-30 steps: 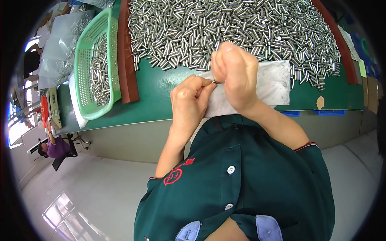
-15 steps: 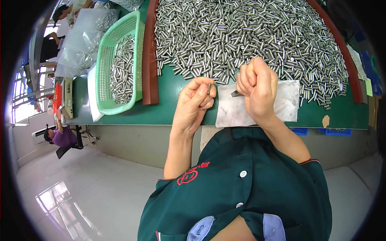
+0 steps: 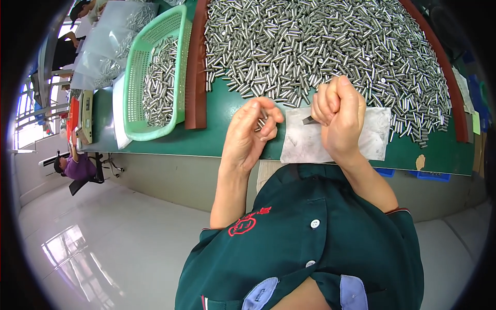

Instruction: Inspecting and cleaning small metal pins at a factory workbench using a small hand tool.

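My left hand [image 3: 247, 129] is half curled, palm up, just above the table's near edge. Short metal pins [image 3: 261, 123] show between its thumb and fingers; how many lie deeper in the palm is hidden. My right hand [image 3: 342, 119] is closed in a fist around a flat, dark metal tool [image 3: 309, 120]. Only the tool's blunt end sticks out toward the left, so its kind is unclear. Beneath the right hand lies a smudged whitish cloth [image 3: 299, 143]. Beyond both hands spreads a large heap of shiny cylindrical pins [image 3: 320, 46].
Red-brown rails [image 3: 196, 88] flank the heap on the green table [image 3: 222, 142]. At left stands a light green basket [image 3: 133, 98] with pins, beside clear bags [image 3: 98, 57] and a scale [image 3: 87, 116]. A person in purple [image 3: 80, 168] sits far left; others are behind.
The left fingers have loosened and spread a little, showing pins inside the hand. The right fist keeps its hold on the tool. The whole view has shifted slightly.
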Demonstrator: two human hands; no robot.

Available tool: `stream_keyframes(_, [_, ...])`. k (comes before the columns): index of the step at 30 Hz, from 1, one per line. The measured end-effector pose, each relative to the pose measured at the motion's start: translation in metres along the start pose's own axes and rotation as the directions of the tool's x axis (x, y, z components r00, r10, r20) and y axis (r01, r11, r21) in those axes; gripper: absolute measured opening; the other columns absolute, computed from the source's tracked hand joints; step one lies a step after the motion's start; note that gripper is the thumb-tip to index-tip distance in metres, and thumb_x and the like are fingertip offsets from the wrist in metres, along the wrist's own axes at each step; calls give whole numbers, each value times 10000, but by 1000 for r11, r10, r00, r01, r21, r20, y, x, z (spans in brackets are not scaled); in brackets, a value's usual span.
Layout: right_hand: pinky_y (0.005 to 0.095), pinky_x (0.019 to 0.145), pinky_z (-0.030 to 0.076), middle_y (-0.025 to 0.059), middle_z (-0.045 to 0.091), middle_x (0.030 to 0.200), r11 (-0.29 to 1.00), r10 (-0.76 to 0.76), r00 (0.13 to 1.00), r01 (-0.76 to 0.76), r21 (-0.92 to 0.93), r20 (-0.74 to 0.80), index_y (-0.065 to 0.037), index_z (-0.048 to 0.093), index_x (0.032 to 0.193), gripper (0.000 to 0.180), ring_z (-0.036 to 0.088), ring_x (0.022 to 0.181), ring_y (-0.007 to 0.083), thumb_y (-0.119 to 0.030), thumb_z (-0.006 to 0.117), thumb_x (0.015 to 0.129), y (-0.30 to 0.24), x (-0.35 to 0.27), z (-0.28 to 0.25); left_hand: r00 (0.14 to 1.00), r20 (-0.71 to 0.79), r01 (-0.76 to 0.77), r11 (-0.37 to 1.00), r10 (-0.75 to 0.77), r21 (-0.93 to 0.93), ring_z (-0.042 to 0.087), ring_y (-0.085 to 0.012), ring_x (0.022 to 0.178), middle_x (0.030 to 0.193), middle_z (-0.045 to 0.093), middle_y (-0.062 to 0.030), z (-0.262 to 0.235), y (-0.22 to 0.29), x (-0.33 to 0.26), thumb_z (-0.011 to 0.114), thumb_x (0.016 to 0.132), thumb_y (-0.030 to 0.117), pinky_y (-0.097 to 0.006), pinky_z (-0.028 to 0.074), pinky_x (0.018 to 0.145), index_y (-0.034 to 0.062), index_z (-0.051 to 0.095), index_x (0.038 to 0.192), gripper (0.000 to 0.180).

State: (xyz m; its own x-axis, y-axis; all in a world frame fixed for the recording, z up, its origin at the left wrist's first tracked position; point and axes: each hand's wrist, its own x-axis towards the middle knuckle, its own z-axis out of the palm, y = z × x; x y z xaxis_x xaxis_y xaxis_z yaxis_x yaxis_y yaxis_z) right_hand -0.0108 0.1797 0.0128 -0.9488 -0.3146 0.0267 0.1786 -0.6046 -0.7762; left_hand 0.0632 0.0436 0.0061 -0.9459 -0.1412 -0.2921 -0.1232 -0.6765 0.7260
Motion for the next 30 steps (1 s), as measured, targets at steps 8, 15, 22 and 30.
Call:
stream_keyframes(8, [217,355,174,-3,270,449,1000,4,1000,-4,-16,23,-91,286,562,372,179,369,63,-230,276,906,-1,1,-3,844,-66,-155,360,532,920,295,-48,439,493,381,17,-12,22,4,624,711,17,-202,244,419,-5,583,739,55])
stream_keyframes(15, [218,355,175,-4,268,450,1000,0,1000,0,-6,13,-93,286,565,369,176,369,64,-229,271,907,-1,-1,-1,816,188,-87,-206,547,975,429,-185,424,565,521,-120,-18,23,11,605,685,4,-285,371,445,9,587,761,79])
stream_keyframes(22, [220,356,174,-5,263,445,1000,9,1000,-9,-11,-1,-94,284,571,366,177,368,65,-238,274,907,-1,-1,-4,928,37,-193,392,370,899,339,-42,512,526,369,21,-10,11,3,589,745,23,-201,297,444,-26,570,773,60])
stream_keyframes(30, [215,363,178,-11,288,441,977,-43,999,48,207,-24,-92,288,525,370,216,384,59,-193,319,879,-3,1,-11,905,239,-273,50,353,961,417,-173,419,504,434,-73,24,-19,-3,606,689,10,-289,344,424,3,552,694,55])
